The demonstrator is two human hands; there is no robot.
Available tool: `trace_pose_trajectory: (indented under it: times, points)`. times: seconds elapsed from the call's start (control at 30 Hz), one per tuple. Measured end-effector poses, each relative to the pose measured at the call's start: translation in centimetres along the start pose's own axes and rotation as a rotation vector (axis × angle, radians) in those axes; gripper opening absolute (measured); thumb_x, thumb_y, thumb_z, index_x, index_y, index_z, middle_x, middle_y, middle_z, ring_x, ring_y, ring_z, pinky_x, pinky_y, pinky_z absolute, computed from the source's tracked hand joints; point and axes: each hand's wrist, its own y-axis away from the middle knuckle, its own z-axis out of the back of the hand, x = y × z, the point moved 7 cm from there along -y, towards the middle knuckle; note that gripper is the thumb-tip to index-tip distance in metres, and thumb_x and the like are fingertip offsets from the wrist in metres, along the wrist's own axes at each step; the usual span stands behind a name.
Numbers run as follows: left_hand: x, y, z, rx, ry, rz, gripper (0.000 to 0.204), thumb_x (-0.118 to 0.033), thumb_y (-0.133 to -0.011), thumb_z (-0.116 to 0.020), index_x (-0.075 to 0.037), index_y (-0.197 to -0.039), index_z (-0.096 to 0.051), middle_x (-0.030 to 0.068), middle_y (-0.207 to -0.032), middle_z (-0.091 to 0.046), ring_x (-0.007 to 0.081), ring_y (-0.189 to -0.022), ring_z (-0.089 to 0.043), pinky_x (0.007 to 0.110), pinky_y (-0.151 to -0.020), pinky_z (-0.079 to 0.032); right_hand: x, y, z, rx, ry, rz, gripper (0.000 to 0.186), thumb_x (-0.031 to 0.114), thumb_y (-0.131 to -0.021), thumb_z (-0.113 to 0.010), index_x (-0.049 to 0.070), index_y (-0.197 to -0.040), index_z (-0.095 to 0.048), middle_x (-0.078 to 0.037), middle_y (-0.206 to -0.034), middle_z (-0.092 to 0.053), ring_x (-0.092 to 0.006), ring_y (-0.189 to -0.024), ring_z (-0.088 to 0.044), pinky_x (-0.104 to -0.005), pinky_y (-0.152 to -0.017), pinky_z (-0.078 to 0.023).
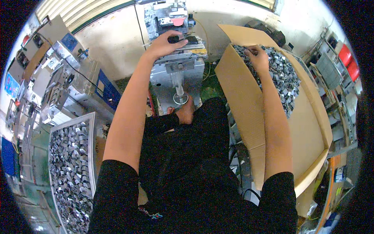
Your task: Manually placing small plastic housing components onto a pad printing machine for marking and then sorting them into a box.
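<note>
Ahead of me, my left hand (164, 44) reaches to the work area of a metal press machine (177, 74), its thumb and fingers curled around a small dark spot. What they grip there cannot be made out. A dark block (192, 40) sits on the machine's bed just right of the fingertips. My right hand (258, 60) is over the far end of a cardboard box (243, 91), with bent fingertips among a heap of small grey metal pieces (283, 72). Its fingers are drawn together, and whatever is between them is too small to tell.
On the left stands a light-rimmed tray (93, 156) full of small curved metal pieces (72, 163). Behind it are other machines (62, 82). A bare foot (186, 111) rests by a metal ring (180, 98) under the press. Shelving (331, 74) lines the right side.
</note>
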Motion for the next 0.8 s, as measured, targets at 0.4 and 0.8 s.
trace_pose_trajectory:
  times: [0.4, 0.8]
  points:
    - [2.9, 0.0, 1.2, -0.107, 0.198, -0.019, 0.047, -0.046, -0.090, -0.070, -0.007, -0.115, -0.062, 0.0105, -0.114, -0.066, 0.0227, -0.112, -0.060, 0.035, -0.100, -0.046, 13.1, 0.0, -2.3, 0.065, -0.348, 0.257, 0.019, 0.018, -0.088, -0.073, 0.005, -0.101, -0.071, -0.011, -0.103, -0.073, -0.0208, -0.095, -0.071, -0.0335, -0.083, -0.055]
    - [1.7, 0.5, 1.6, -0.250, 0.503, 0.147, 0.056, -0.038, -0.096, -0.063, 0.005, -0.127, -0.043, 0.0169, -0.105, -0.065, 0.0222, -0.099, -0.061, 0.034, -0.089, -0.048, 22.7, -0.3, -9.5, 0.175, -0.445, 0.518, 0.020, 0.022, -0.084, -0.076, 0.007, -0.097, -0.072, -0.012, -0.096, -0.074, -0.0289, -0.090, -0.071, -0.0372, -0.081, -0.054]
